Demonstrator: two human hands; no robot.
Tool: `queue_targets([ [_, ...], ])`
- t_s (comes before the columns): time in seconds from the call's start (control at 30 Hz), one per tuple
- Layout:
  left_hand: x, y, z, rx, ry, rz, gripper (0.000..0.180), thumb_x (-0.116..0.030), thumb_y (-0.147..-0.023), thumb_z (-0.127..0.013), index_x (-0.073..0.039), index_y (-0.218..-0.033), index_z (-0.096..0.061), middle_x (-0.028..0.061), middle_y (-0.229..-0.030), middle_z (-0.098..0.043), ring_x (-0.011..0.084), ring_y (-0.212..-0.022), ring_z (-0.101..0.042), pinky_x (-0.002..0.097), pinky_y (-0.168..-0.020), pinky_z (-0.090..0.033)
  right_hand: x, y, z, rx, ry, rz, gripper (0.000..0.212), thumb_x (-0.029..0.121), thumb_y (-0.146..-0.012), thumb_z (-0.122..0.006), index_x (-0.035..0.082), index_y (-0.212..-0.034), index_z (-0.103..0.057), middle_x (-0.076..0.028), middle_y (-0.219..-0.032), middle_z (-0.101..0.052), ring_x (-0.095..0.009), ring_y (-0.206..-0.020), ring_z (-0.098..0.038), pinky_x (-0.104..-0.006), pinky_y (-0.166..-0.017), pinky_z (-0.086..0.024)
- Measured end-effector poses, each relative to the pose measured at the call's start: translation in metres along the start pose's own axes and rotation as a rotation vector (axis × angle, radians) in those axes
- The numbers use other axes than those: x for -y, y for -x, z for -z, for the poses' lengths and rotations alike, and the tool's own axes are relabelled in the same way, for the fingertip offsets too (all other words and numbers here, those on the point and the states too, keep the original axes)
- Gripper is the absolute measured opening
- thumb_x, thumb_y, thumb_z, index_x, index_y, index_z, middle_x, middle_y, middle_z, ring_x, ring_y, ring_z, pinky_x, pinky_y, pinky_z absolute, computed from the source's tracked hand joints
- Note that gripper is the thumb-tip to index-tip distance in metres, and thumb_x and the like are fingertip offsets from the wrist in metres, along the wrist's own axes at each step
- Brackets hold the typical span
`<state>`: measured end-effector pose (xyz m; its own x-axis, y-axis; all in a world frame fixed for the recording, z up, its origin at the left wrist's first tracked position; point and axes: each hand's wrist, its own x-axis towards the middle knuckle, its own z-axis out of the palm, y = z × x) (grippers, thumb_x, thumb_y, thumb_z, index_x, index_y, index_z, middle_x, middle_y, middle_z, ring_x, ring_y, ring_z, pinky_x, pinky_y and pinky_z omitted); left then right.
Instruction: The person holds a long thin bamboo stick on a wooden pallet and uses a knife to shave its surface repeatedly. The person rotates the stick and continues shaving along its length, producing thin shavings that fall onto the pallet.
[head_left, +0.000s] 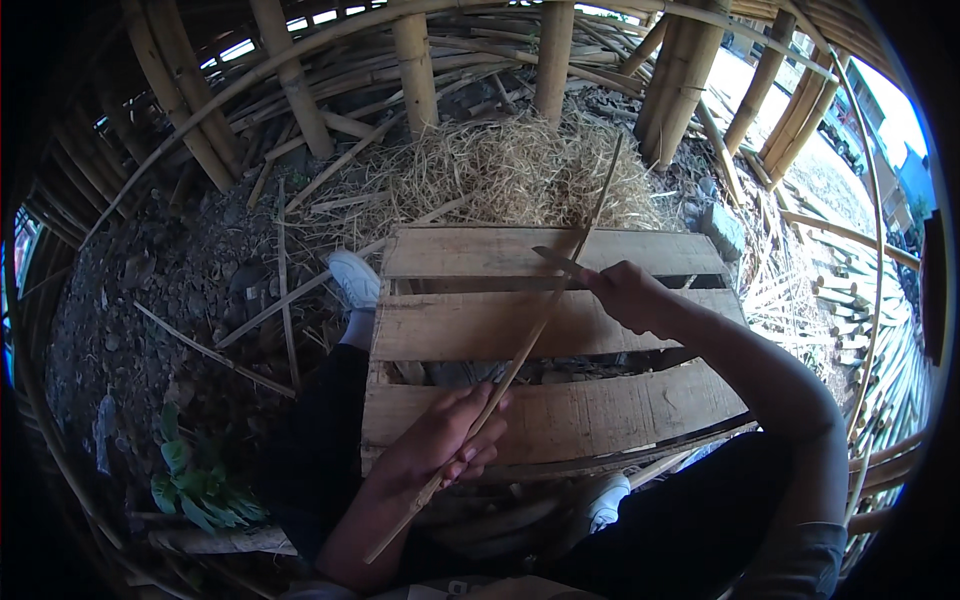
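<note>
A long thin bamboo strip [533,335] slants across a low wooden slatted table [600,412], its far end reaching past the back edge and its near end crossing my left forearm. My left hand [455,437] is closed round the strip's lower part, above the table's near left corner. In my right hand [627,296] is a knife [560,262], gripped by a handle that my fingers hide. Its short blade points left and lies against or very close to the strip's upper half; whether it cuts in, I cannot tell.
Behind the table lies a heap of pale shavings [520,170], with upright bamboo posts [415,75] beyond. Loose bamboo pieces [215,350] litter the ground at left, near a green leafy plant [195,480]. A stone block [722,232] sits by the far right corner; cut bamboo poles [850,300] lie at right.
</note>
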<state>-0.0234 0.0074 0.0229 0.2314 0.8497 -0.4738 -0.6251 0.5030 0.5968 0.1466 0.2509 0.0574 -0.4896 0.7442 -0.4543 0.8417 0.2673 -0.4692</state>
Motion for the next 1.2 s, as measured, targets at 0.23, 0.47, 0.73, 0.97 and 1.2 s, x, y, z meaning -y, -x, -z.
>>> queue_targets([
  [0.23,0.002,0.001,0.006,0.038,0.044,0.017,0.032,-0.037,-0.11,-0.028,-0.01,-0.103,-0.044,-0.0047,-0.048,-0.037,0.0036,-0.029,-0.036,0.0179,-0.026,-0.028,-0.008,-0.014,0.013,0.045,0.035,-0.01,0.06,0.052,-0.105,-0.039,0.002,-0.075,-0.056,-0.005,-0.05,-0.046,-0.016,-0.037,-0.047,-0.0357,-0.032,-0.038],
  [0.47,-0.001,-0.001,0.002,0.023,0.018,0.027,0.032,-0.036,-0.11,-0.029,-0.011,-0.101,-0.045,-0.0055,-0.049,-0.036,0.0028,-0.029,-0.035,0.0177,-0.026,-0.028,-0.02,-0.035,0.015,-0.011,0.031,0.006,0.064,0.056,-0.104,-0.039,0.003,-0.072,-0.054,-0.007,-0.054,-0.05,-0.018,-0.039,-0.051,-0.0374,-0.033,-0.04],
  [0.73,0.0,-0.002,0.002,0.001,0.007,0.048,0.034,-0.039,-0.11,-0.029,-0.01,-0.102,-0.045,-0.0053,-0.049,-0.035,0.003,-0.03,-0.035,0.0182,-0.025,-0.028,-0.006,-0.018,0.007,0.048,0.099,0.054,0.06,0.058,-0.103,-0.04,0.004,-0.086,-0.06,-0.002,-0.05,-0.045,-0.013,-0.039,-0.048,-0.0324,-0.032,-0.04],
  [0.97,-0.001,-0.005,0.002,0.022,0.018,0.019,0.032,-0.036,-0.11,-0.03,-0.009,-0.102,-0.045,-0.0056,-0.049,-0.036,0.0021,-0.03,-0.034,0.0176,-0.026,-0.026,-0.017,-0.042,0.019,-0.061,0.136,0.029,0.067,0.051,-0.106,-0.037,-0.005,-0.082,-0.065,-0.016,-0.06,-0.06,-0.026,-0.054,-0.066,-0.0396,-0.043,-0.05],
  [1.2,0.0,-0.004,0.001,0.016,0.031,0.018,0.031,-0.035,-0.11,-0.03,-0.009,-0.104,-0.046,-0.0067,-0.049,-0.036,0.001,-0.03,-0.033,0.0169,-0.026,-0.025,-0.004,-0.031,0.026,-0.037,0.166,-0.133,0.061,0.048,-0.105,-0.042,-0.005,-0.09,-0.067,-0.017,-0.063,-0.06,-0.03,-0.062,-0.068,-0.0408,-0.061,-0.053],
])
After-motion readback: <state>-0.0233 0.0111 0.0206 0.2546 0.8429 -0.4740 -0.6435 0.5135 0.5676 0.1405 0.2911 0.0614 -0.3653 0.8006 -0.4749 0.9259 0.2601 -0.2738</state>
